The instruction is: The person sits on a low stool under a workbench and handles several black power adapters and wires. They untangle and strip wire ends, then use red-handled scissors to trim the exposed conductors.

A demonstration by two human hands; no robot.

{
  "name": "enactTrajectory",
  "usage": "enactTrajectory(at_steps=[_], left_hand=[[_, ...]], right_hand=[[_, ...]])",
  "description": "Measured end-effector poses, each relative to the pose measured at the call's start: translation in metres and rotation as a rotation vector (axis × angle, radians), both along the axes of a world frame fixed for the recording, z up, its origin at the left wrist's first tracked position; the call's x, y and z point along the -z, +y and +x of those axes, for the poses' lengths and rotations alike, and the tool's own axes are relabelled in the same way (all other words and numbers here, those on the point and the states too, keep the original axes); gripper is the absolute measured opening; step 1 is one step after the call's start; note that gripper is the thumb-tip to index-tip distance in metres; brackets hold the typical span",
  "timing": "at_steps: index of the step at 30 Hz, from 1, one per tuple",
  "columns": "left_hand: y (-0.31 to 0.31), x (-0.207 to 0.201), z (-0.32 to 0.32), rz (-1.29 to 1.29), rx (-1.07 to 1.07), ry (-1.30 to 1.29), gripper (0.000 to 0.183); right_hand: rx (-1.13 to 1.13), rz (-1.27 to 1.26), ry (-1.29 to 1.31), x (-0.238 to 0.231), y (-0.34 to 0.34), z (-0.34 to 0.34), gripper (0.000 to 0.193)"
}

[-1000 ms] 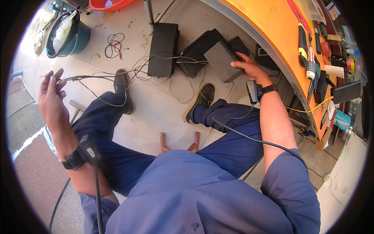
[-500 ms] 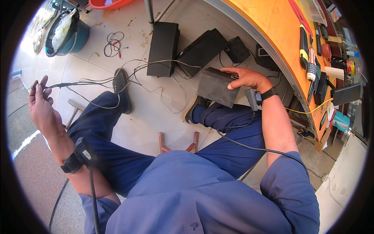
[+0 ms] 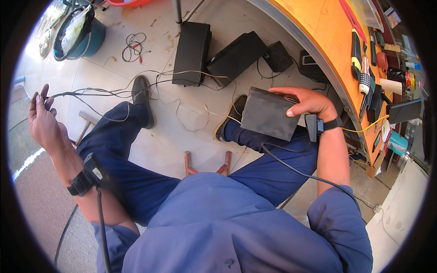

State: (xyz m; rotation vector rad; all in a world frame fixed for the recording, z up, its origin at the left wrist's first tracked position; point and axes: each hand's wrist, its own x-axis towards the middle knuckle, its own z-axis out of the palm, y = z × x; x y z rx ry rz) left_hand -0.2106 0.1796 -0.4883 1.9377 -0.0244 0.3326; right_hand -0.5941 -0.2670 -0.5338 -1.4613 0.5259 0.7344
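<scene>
**Working Positions, Left to Right**

Well left of the orange table, the left hand is pinching a bundle of cables between thumb and fingertips. Nearer the table, black boxes are resting on the floor. Left of the table's curved edge, a gray box is being gripped by the right hand, thumb pressing its broad face; the hidden fingers' state is remaining unclear.

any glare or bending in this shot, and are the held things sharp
Head view: glare whitens the upper left, beside the bucket; head view: the bench bows along its edge, likely from the lens; head view: the box in the right hand looks fairly sharp, tips of the wires too small to judge.
</scene>
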Motion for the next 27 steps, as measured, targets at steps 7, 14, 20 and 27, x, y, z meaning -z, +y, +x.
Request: enactTrajectory(at_steps=[7, 14, 20, 27], left_hand=[[-0.001, 0.001, -0.001, -0.042, 0.01, -0.008, 0.02], [-0.006, -0.002, -0.009, 0.002, -0.029, -0.015, 0.019], [-0.001, -0.002, -0.006, 0.007, -0.045, 0.036, 0.024], [0.001, 0.004, -0.003, 0.02, -0.046, 0.021, 0.019]], right_hand=[[0.192, 0.151, -0.048, -0.051, 0.017, -0.016, 0.103], [0.352, 0.116, -0.136, -0.047, 0.017, -0.024, 0.104], [0.364, -0.134, -0.221, 0.003, -0.011, -0.013, 0.093], [0.453, -0.251, -0.275, 0.07, -0.047, 0.032, 0.086]])
